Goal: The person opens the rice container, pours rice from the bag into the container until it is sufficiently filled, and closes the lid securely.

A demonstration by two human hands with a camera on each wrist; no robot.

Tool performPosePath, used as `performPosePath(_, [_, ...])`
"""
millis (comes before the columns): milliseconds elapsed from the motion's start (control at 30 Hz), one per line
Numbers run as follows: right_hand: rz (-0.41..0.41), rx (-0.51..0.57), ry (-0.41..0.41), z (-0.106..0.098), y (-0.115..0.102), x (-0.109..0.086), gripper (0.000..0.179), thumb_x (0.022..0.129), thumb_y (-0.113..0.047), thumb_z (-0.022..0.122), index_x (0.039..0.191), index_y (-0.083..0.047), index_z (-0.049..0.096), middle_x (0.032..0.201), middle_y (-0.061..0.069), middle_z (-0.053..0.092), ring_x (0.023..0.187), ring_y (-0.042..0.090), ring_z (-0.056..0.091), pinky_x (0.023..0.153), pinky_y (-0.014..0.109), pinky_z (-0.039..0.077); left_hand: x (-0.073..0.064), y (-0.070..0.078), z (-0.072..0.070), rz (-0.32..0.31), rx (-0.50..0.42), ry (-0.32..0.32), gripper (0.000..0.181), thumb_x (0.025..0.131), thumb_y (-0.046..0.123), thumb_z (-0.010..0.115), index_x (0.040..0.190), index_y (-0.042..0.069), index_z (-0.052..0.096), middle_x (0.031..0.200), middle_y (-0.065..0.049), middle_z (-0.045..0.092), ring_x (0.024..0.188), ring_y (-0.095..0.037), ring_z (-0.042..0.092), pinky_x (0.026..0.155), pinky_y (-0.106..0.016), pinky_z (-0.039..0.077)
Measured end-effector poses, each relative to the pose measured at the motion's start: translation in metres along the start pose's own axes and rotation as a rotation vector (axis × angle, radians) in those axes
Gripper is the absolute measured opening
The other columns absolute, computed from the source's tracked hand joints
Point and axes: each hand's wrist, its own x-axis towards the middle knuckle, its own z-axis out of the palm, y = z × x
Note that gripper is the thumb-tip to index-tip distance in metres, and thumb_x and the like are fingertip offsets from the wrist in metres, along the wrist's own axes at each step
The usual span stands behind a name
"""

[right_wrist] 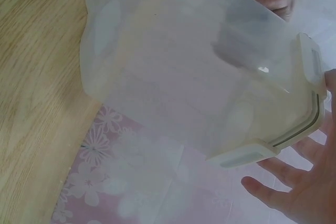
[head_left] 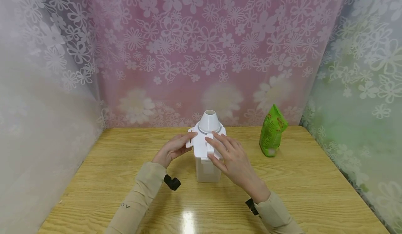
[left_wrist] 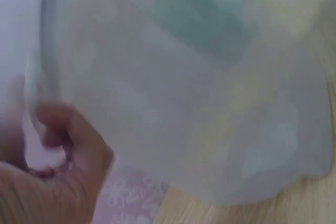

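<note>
A translucent plastic storage container [head_left: 208,173] with a white lid [head_left: 201,146] stands upright on the table. A white cone-shaped cap [head_left: 209,122] tops the lid. My left hand [head_left: 176,147] pinches the side latch [head_left: 190,140] at the lid's left edge, thumb on top. In the left wrist view, the left hand's curled forefinger [left_wrist: 79,135] sits beside the container's rim. My right hand [head_left: 233,159] lies over the lid's right and front part, its fingers spread and relaxed. In the right wrist view, the right hand [right_wrist: 310,182] is next to the latches [right_wrist: 244,153], not curled round them.
A green bag [head_left: 272,131] stands upright on the wooden table [head_left: 125,157], to the right of the container. Flowered curtains [head_left: 213,52] hang behind the table and along both sides. Black straps [head_left: 172,182] circle the wrists.
</note>
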Motion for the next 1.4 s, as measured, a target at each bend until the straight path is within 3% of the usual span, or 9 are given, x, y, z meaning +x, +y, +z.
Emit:
performPosePath(133, [-0.011, 0.0, 0.021, 0.0, 0.0, 0.001, 0.057, 0.108, -0.055, 0.032, 0.146, -0.019, 0.055, 0.149, 0.012, 0.053, 0.124, 0.039, 0.057, 0.095, 0.057, 0.05, -0.002, 0.001, 0.005, 0.02, 0.024, 0.043, 0.027, 0.103, 0.029, 0.06, 0.095, 0.003, 0.063, 0.086, 0.002, 0.059, 0.072, -0.006, 0.057, 0.071, -0.018, 0.052])
performPosePath(300, [-0.009, -0.001, 0.027, 0.0, 0.001, 0.002, 0.058, 0.108, -0.055, 0.032, 0.145, -0.019, 0.056, 0.149, 0.012, 0.053, 0.123, 0.04, 0.057, 0.094, 0.058, 0.051, -0.002, 0.002, 0.003, 0.025, 0.024, 0.026, 0.037, 0.103, 0.028, 0.06, 0.118, -0.006, 0.059, 0.093, -0.001, 0.061, 0.075, -0.006, 0.061, 0.076, -0.019, 0.054])
performPosePath(533, [-0.002, 0.002, 0.012, 0.002, 0.0, 0.001, 0.057, 0.108, -0.056, 0.032, 0.147, -0.02, 0.054, 0.15, 0.011, 0.052, 0.125, 0.04, 0.056, 0.095, 0.058, 0.05, -0.005, 0.001, -0.002, 0.019, 0.07, 0.038, 0.06, 0.102, 0.033, 0.062, 0.144, -0.007, 0.046, 0.123, -0.013, 0.061, 0.101, -0.016, 0.067, 0.105, -0.037, 0.05])
performPosePath(700, [-0.004, -0.001, 0.018, 0.003, 0.001, 0.0, 0.057, 0.108, -0.056, 0.032, 0.147, -0.021, 0.054, 0.15, 0.01, 0.052, 0.124, 0.04, 0.057, 0.095, 0.057, 0.05, -0.01, -0.001, -0.001, 0.096, 0.183, 0.096, 0.07, 0.1, 0.04, 0.064, 0.149, -0.003, 0.039, 0.136, -0.021, 0.057, 0.12, -0.029, 0.061, 0.107, -0.045, 0.048])
performPosePath(967, [-0.007, -0.001, 0.03, 0.004, 0.001, 0.0, 0.057, 0.108, -0.056, 0.033, 0.146, -0.02, 0.055, 0.149, 0.01, 0.053, 0.124, 0.039, 0.057, 0.094, 0.057, 0.051, -0.023, -0.001, 0.01, 0.383, 0.492, 0.277, 0.055, 0.102, 0.039, 0.062, 0.144, 0.006, 0.049, 0.137, -0.017, 0.057, 0.119, -0.034, 0.06, 0.096, -0.049, 0.054])
performPosePath(1133, [-0.008, 0.002, 0.036, 0.004, 0.001, -0.001, 0.057, 0.108, -0.055, 0.033, 0.147, -0.019, 0.054, 0.149, 0.01, 0.053, 0.124, 0.039, 0.057, 0.094, 0.057, 0.051, -0.034, 0.003, 0.02, 0.605, 0.671, 0.396, 0.04, 0.106, 0.028, 0.055, 0.138, 0.003, 0.056, 0.134, -0.017, 0.061, 0.12, -0.034, 0.061, 0.096, -0.048, 0.055])
performPosePath(1300, [-0.014, -0.004, 0.043, 0.004, 0.001, -0.001, 0.058, 0.108, -0.055, 0.034, 0.147, -0.018, 0.054, 0.148, 0.011, 0.054, 0.123, 0.039, 0.058, 0.094, 0.056, 0.051, -0.049, 0.002, 0.032, 0.854, 0.919, 0.435, 0.033, 0.106, 0.016, 0.053, 0.134, 0.0, 0.06, 0.13, -0.019, 0.064, 0.119, -0.037, 0.06, 0.098, -0.051, 0.052])
performPosePath(1400, [-0.021, -0.009, 0.048, 0.003, 0.001, -0.001, 0.058, 0.108, -0.054, 0.034, 0.147, -0.016, 0.054, 0.147, 0.011, 0.055, 0.122, 0.038, 0.058, 0.094, 0.056, 0.051, -0.056, -0.003, 0.038, 0.954, 1.044, 0.437, 0.032, 0.105, 0.013, 0.054, 0.134, 0.001, 0.061, 0.132, -0.018, 0.064, 0.121, -0.038, 0.059, 0.102, -0.053, 0.049])
